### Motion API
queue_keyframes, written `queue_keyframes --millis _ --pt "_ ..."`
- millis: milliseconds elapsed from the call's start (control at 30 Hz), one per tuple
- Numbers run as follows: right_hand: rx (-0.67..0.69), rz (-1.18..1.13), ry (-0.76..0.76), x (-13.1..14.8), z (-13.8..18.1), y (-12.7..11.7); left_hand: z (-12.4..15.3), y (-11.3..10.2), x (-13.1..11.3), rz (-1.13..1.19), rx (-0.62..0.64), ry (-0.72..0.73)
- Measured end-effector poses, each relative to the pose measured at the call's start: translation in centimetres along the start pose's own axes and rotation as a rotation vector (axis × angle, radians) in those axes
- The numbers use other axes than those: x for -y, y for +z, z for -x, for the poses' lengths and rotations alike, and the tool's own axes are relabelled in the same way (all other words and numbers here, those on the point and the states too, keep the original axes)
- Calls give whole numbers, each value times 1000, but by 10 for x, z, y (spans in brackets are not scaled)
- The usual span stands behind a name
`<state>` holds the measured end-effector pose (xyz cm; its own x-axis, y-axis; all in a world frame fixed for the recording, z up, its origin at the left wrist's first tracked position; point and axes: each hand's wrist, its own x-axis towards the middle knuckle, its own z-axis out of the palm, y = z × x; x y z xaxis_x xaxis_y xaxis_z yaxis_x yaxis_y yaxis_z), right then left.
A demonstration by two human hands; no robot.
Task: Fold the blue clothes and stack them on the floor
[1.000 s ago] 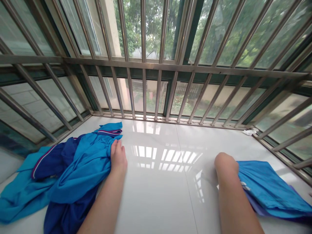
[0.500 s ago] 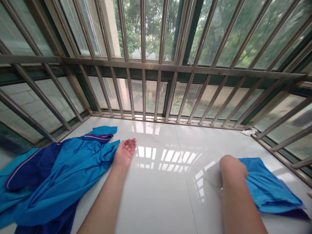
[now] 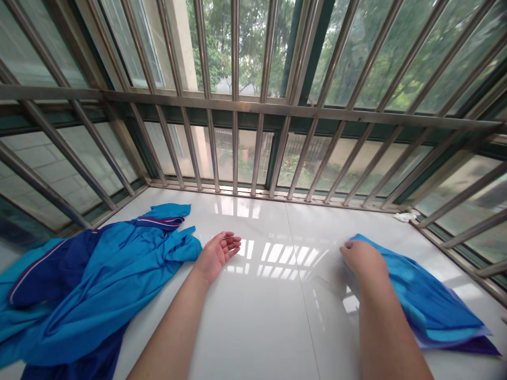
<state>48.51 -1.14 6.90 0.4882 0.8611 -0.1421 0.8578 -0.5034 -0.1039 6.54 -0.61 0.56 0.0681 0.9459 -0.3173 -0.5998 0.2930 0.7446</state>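
Observation:
My left hand point(image 3: 217, 255) lies palm up on the glossy white surface point(image 3: 261, 316), fingers apart and holding nothing. It rests just right of a crumpled heap of light-blue and navy clothing point(image 3: 91, 287) with a red-and-white stripe. My right hand point(image 3: 362, 259) is curled over the near corner of a folded blue garment point(image 3: 420, 295), gripping its edge. A purple layer shows beneath that garment at its lower right.
Slanted steel window bars point(image 3: 253, 111) fence the surface at the back and on both sides, with trees beyond the glass. A small crumpled white scrap point(image 3: 404, 215) lies at the far right corner by the bars.
My left hand let go of the clothing heap, turned palm up and slid to the right. My right hand shifted forward on the folded garment, which now lies further back.

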Motion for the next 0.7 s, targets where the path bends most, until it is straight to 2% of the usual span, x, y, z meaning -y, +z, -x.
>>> queue_keyframes --millis 67,167,233,267,333,400,433,467,533,633,700 --pt "54 -180 -183 27 18 -9 0 -1 1 -19 15 -15" --pt "277 -524 -451 68 51 -18 0 -2 5 -82 56 -38" --pt "383 -585 -570 87 68 -18 0 -4 7 -119 78 -51" --pt "369 -537 -593 93 72 -16 1 -4 7 -130 85 -57" --pt "208 -337 -535 96 71 -5 1 -4 8 -135 94 -62" --pt "-4 -90 -332 90 61 11 2 -4 7 -135 99 -62" --pt "-66 6 -211 85 54 20 2 -4 7 -136 102 -63" --pt "-88 71 -116 79 46 28 2 -3 6 -138 104 -65" --pt "-56 119 -53 66 30 40 2 -3 6 -137 110 -72" --pt "6 86 -126 57 16 44 2 -4 6 -141 128 -75" --pt "0 15 -205 62 18 39 4 -4 6 -173 164 -92"
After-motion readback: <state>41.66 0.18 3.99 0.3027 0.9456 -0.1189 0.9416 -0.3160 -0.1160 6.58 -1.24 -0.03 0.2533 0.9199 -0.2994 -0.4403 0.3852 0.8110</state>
